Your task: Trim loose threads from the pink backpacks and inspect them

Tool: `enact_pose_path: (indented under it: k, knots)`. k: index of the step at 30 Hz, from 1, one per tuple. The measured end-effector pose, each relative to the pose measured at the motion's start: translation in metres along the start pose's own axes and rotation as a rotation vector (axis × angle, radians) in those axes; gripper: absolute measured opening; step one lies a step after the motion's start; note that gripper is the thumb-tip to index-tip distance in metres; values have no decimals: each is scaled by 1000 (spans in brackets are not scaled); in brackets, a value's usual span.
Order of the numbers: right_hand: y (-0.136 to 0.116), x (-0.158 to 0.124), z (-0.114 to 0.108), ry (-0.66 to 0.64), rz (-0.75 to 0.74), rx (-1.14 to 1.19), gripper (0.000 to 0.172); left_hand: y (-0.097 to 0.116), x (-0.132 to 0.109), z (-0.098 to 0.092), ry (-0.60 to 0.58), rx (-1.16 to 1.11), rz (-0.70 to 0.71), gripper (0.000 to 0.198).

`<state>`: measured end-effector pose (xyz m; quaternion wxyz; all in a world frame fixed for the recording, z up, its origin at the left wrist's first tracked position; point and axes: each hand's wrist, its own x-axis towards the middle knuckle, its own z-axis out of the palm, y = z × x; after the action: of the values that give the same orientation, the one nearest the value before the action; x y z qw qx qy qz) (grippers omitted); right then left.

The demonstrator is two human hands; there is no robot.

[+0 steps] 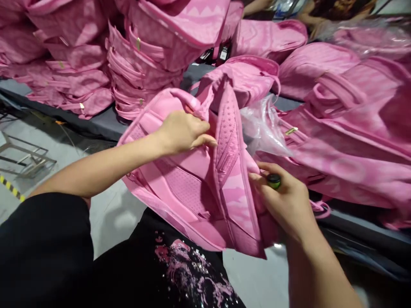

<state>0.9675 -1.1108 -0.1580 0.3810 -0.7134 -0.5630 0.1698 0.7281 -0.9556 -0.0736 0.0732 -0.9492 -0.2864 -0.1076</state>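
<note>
A pink backpack (192, 188) hangs in front of me, opened out so its lining and perforated panels show. My left hand (184, 132) is closed on its upper edge, thumb and fingers pinching the fabric near the opening. On the other side, my right hand (285, 192) grips the backpack's edge between thumb and fingers. A small tool with a black end and green body (274, 181) is also tucked in that right hand; most of it is hidden by the fingers. Behind the backpack lies a crumpled clear plastic bag (265, 124).
Stacked pink backpacks (147, 64) stand at the back left on a dark table (99, 124). More pink backpacks (349, 137) are piled on the right. Another person's arm (308, 13) shows at the far edge. A metal frame (25, 156) stands on the floor at left.
</note>
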Motion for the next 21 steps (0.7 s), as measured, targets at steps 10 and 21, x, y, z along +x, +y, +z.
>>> enact_pose_path:
  k: [10,21]
  knots:
    - [-17,-33,50,-166,-112,-603,49,32,21,99,-146,-169,68,25]
    - [33,17,5,-244,266,-873,64,29,18,105,-173,-106,45,35]
